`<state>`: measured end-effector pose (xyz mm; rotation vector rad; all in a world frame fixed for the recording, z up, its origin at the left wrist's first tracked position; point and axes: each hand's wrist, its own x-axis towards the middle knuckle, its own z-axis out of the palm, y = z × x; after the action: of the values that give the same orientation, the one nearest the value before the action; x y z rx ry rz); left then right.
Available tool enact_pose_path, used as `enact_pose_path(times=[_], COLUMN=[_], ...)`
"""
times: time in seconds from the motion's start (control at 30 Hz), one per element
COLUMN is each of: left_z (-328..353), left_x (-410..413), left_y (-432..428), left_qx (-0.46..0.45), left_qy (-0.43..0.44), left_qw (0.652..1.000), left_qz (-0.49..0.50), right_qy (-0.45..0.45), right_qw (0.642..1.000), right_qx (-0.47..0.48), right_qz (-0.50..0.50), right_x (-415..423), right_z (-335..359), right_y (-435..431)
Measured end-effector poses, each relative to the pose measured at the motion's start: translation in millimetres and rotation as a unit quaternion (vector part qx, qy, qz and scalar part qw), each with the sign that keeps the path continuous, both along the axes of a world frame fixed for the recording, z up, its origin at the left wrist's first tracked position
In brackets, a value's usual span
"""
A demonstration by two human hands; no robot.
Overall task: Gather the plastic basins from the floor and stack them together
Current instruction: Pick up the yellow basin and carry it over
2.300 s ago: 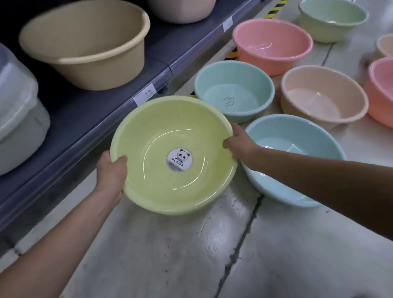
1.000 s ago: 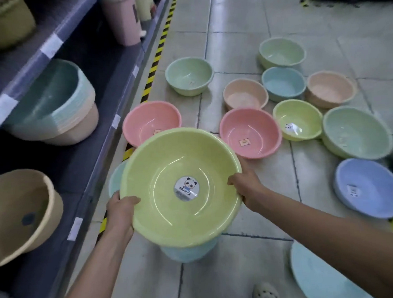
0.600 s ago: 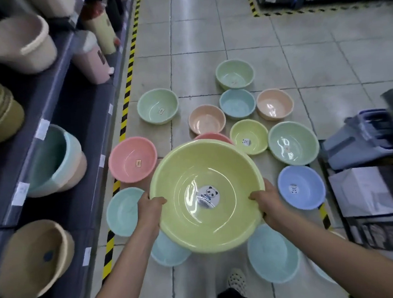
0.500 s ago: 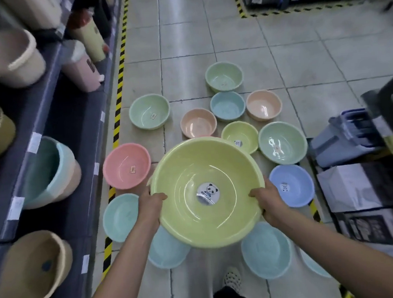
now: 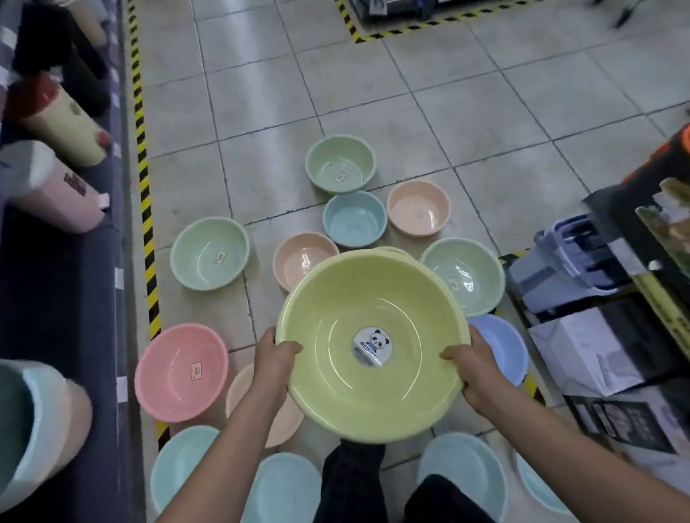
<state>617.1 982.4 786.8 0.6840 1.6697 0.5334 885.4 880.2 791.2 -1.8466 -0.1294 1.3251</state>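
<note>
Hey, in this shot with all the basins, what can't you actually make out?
Head view:
- small yellow basin: only a rim sliver shows behind the held yellow-green basin.
- peach basin: partly under the left forearm.
- periwinkle basin: half hidden by the right hand.
- label in the pink basin: too small to read.

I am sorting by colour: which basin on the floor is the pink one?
The pink basin beside the striped tape, left of the left hand that holds the yellow-green basin. It alone is pink; others are peach, green or blue.
</note>
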Motion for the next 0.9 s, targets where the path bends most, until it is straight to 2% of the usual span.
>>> enact_pose_path(times=[0.3, 0.47, 0.7, 0.9], left_z=[-36, -91, -248, -417], left_x=[83, 128, 194, 232], left_y=[120, 180, 263, 303], left_qx=[-0.011, -0.038, -0.074, -0.126], left_qy=[0.013, 0.042, 0.073, 0.041], left_qw=[0.996, 0.994, 0.987, 0.981], left_qz=[-0.089, -0.097, -0.123, -0.139], right_qy=[-0.037, -0.054, -0.081, -0.128], right_qw=[0.998, 0.993, 0.976, 0.964], right_qx=[-0.047, -0.107, -0.190, -0.230], right_qz=[0.000, 0.022, 0.069, 0.047], right_x=[71, 119, 189, 234], right_z=[-33, -93, -238, -403], right_y=[93, 151, 234, 280])
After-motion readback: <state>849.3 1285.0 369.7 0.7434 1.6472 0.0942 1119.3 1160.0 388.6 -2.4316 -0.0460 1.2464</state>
